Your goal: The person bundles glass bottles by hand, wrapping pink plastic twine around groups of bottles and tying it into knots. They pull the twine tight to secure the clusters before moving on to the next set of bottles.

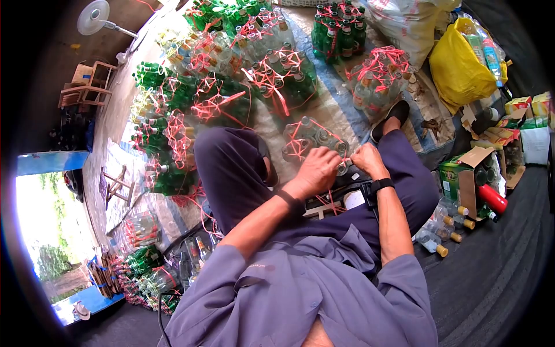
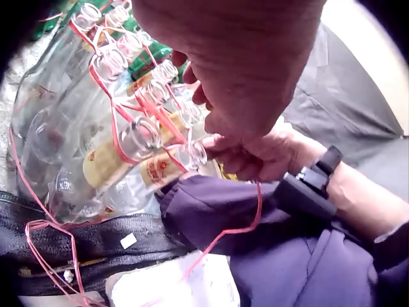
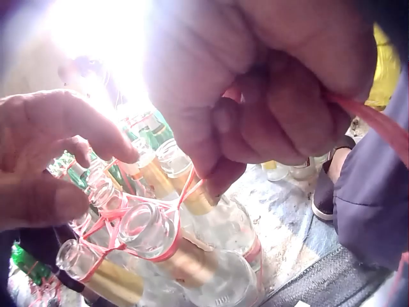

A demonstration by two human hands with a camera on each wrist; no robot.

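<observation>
A bundle of clear glass bottles [image 1: 315,139], with pink plastic string [image 2: 118,128] looped around the necks, stands between the person's knees. The right hand [image 1: 370,161] grips the string in curled fingers; one strand [image 3: 377,125] leaves the fist on the thumb side, and another runs taut down to the bottle necks. Close over the bottle tops is the left hand [image 1: 321,168], its thumb and forefinger apart with nothing between them in the right wrist view. Tan labels [image 2: 105,166] wrap some necks. A loose string tail [image 2: 223,231] hangs below the hands in the left wrist view.
Several tied bundles of green bottles [image 1: 289,78] and clear bottles stand ahead and left. A yellow bag [image 1: 462,69] holds plastic bottles at the right. Near the right knee are an open cardboard box [image 1: 462,176], a red bottle [image 1: 492,199] and loose clear bottles [image 1: 442,225].
</observation>
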